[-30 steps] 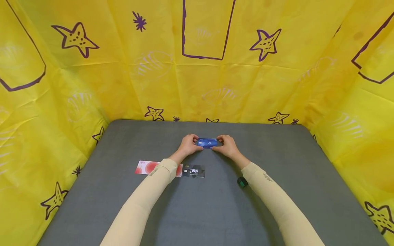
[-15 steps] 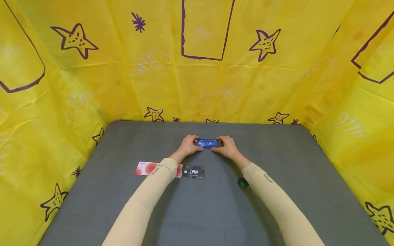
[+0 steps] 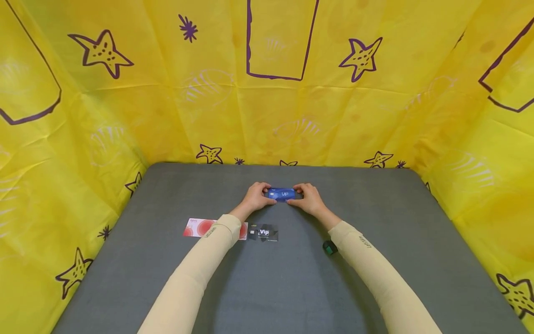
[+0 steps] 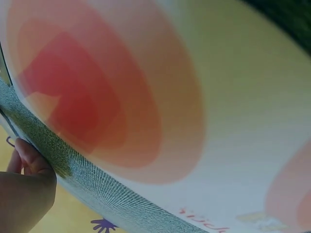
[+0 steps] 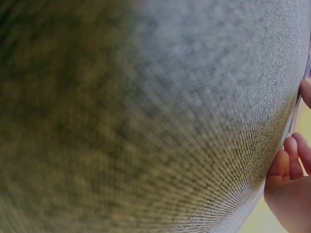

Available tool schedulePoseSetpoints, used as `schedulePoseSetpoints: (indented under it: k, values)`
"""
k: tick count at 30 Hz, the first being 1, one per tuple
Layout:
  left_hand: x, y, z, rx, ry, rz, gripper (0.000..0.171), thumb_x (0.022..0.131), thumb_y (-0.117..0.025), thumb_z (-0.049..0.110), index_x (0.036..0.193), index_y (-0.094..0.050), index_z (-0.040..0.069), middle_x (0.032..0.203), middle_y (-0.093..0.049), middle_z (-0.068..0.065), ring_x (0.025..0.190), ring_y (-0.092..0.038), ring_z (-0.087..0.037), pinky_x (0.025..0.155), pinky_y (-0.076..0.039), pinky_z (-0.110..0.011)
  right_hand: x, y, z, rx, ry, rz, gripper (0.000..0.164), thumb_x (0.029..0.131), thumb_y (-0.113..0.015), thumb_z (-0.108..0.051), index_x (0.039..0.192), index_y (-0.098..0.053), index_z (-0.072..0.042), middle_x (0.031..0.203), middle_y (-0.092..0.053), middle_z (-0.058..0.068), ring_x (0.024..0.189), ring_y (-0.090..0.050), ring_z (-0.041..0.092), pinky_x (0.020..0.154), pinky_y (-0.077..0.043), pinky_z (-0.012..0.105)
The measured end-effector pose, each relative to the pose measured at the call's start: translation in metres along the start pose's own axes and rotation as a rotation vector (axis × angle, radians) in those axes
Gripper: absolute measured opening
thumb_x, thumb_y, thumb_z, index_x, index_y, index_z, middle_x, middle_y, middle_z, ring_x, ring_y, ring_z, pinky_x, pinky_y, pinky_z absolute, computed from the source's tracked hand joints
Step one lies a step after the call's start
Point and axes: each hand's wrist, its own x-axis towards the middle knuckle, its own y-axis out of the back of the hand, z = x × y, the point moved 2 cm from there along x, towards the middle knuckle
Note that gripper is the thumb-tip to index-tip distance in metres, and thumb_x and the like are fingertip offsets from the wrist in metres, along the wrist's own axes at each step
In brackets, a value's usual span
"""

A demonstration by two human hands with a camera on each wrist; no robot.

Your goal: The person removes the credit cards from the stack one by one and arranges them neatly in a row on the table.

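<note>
A person's left hand (image 3: 254, 196) and right hand (image 3: 309, 198) face each other, fingers bent and nearly closed, thumbs at the near edge, pinching opposite ends of a glossy blue rectangular card marked "VIP" (image 3: 282, 194) between them. Closer to the body than the left hand, a white-and-pink card with red circles (image 3: 204, 228) lies partly hidden below that forearm; a black rectangular "Vip" card (image 3: 263, 233) lies just right of it.

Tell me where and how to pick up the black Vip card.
I'd take the black Vip card by its right end, coming from the right and pinching its long edges: it lies flat on the grey table, and its left end sits close beside the pink card.
</note>
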Motion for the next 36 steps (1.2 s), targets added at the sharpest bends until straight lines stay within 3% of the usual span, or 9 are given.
schedulePoseSetpoints:
  k: [5, 8, 13, 18, 28, 36]
  values:
    - [0.001, 0.0, -0.001, -0.031, -0.012, 0.023, 0.053, 0.08, -0.081, 0.02, 0.125, -0.059, 0.002, 0.104, -0.055, -0.012, 0.095, -0.05, -0.025, 0.09, -0.042, -0.038, 0.004, -0.002, 0.01, 0.03, 0.09, 0.063, 0.057, 0.076, -0.083, -0.04, 0.112, -0.062, 0.0, 0.097, -0.058, 0.013, 0.089, -0.048, 0.03, 0.081, -0.039, 0.041]
    - [0.001, 0.0, -0.001, -0.043, -0.014, 0.034, 0.053, 0.08, -0.082, 0.019, 0.124, -0.058, 0.003, 0.102, -0.055, -0.012, 0.094, -0.05, -0.025, 0.09, -0.042, -0.038, 0.005, -0.004, 0.012, 0.04, 0.11, 0.083, 0.056, 0.076, -0.084, -0.038, 0.11, -0.06, 0.0, 0.094, -0.057, 0.012, 0.086, -0.047, 0.029, 0.078, -0.039, 0.04]
    - [0.001, -0.001, -0.001, -0.057, -0.012, 0.054, 0.053, 0.079, -0.083, 0.018, 0.123, -0.057, 0.004, 0.1, -0.055, -0.011, 0.093, -0.05, -0.024, 0.088, -0.042, -0.038, 0.002, 0.0, -0.001, 0.032, 0.064, 0.051, 0.053, 0.078, -0.083, -0.024, 0.115, -0.058, 0.004, 0.1, -0.059, 0.016, 0.091, -0.049, 0.032, 0.084, -0.039, 0.043]
    - [0.0, -0.002, 0.001, -0.063, -0.018, 0.07, 0.054, 0.078, -0.084, 0.016, 0.123, -0.055, 0.005, 0.096, -0.055, -0.009, 0.089, -0.05, -0.024, 0.085, -0.042, -0.037, 0.001, 0.001, -0.005, -0.009, 0.064, 0.05, 0.052, 0.078, -0.084, -0.021, 0.115, -0.057, 0.003, 0.1, -0.06, 0.014, 0.09, -0.05, 0.029, 0.083, -0.04, 0.04]
    - [-0.001, -0.003, 0.0, -0.066, -0.043, 0.056, 0.056, 0.078, -0.083, 0.013, 0.122, -0.049, 0.006, 0.088, -0.055, -0.009, 0.076, -0.05, -0.02, 0.073, -0.042, -0.032, -0.001, 0.001, -0.006, 0.05, 0.063, 0.058, 0.054, 0.076, -0.085, -0.018, 0.114, -0.051, 0.0, 0.095, -0.06, 0.012, 0.084, -0.05, 0.027, 0.077, -0.04, 0.037]
    - [-0.004, -0.004, -0.001, -0.089, -0.022, 0.056, 0.055, 0.08, -0.081, 0.013, 0.123, -0.048, 0.007, 0.088, -0.055, -0.008, 0.075, -0.05, -0.02, 0.073, -0.042, -0.032, -0.003, -0.001, -0.008, 0.059, 0.053, 0.056, 0.053, 0.077, -0.084, -0.016, 0.115, -0.05, 0.001, 0.092, -0.059, 0.011, 0.08, -0.048, 0.024, 0.075, -0.038, 0.034]
